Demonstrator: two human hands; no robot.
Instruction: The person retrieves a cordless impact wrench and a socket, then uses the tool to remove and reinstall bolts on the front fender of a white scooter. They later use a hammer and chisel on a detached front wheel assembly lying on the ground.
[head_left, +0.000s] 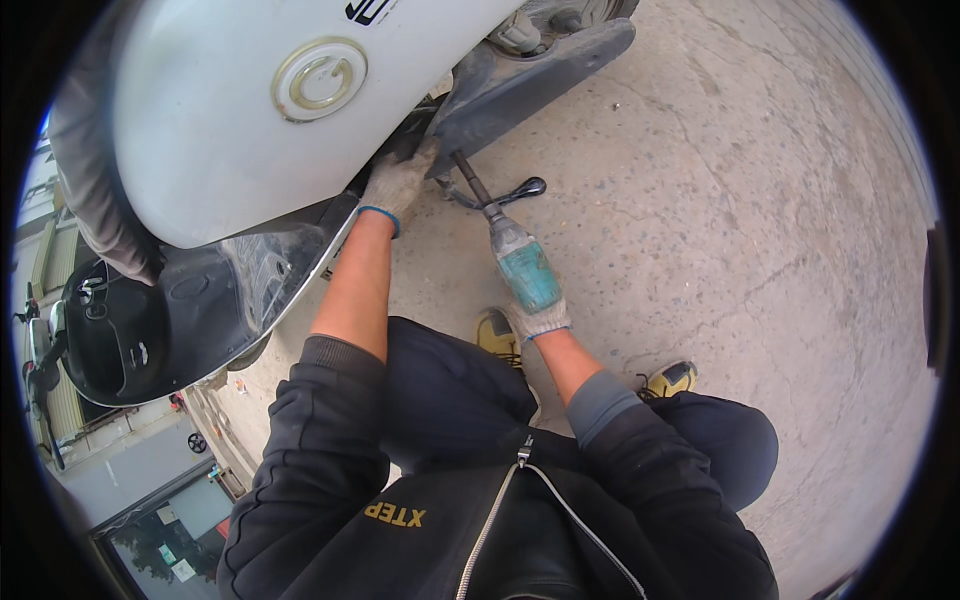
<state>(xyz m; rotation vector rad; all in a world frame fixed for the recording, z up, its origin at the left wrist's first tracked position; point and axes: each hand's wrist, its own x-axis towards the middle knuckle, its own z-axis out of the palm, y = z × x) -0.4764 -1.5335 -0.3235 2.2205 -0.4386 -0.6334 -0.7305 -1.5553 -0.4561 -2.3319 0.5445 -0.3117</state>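
Observation:
My right hand, in a pale knitted glove, is closed round the lower end of a teal and grey power impact wrench. A long dark socket points from it toward the dark plastic panel of a white-bodied scooter. Its tip lies close to the panel's lower edge; I cannot tell whether they touch. My left hand, in a similar glove with a blue cuff, reaches up to the panel edge under the white body. Its fingers look bent round that edge, though partly hidden.
A dark lever with a rounded end sticks out beside the socket. At the left are the scooter's black front part and a grey fabric-like shape. My yellow shoes stand on rough concrete.

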